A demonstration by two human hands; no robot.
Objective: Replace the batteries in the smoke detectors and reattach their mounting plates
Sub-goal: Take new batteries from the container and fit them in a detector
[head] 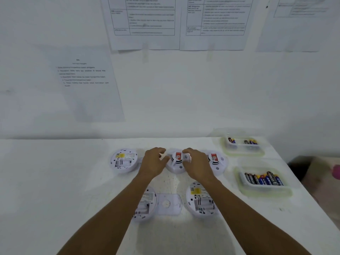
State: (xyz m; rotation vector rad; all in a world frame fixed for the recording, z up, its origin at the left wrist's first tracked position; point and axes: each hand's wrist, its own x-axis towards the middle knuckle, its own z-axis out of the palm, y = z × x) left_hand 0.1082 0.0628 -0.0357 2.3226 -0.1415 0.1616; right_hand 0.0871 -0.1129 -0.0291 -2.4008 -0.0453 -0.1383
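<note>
Seemingly the job is somewhere in its middle. Both hands are on the middle detector (177,162) in the back row of the worktop (55,181): the left hand (154,161) and the right hand (196,162) have their fingers curled round its opposite sides, gripping it where it sits dome-up with a red label on top. Just to its right a second dome-up detector (216,161) stands untouched. Whether these two are finished or not yet opened cannot be told.

Three units lie back-up with their battery bays exposed: the far-left detector (124,160), the near-left detector (145,203) and the near-right detector (200,202). Their bays look empty, though blur leaves this uncertain. One loose mounting plate (168,204) lies between the two near units; no other plates show.

Batteries wait in the near tray (263,188) and the far tray (241,150) on the right. So at least three units probably need cells and plates.
</note>
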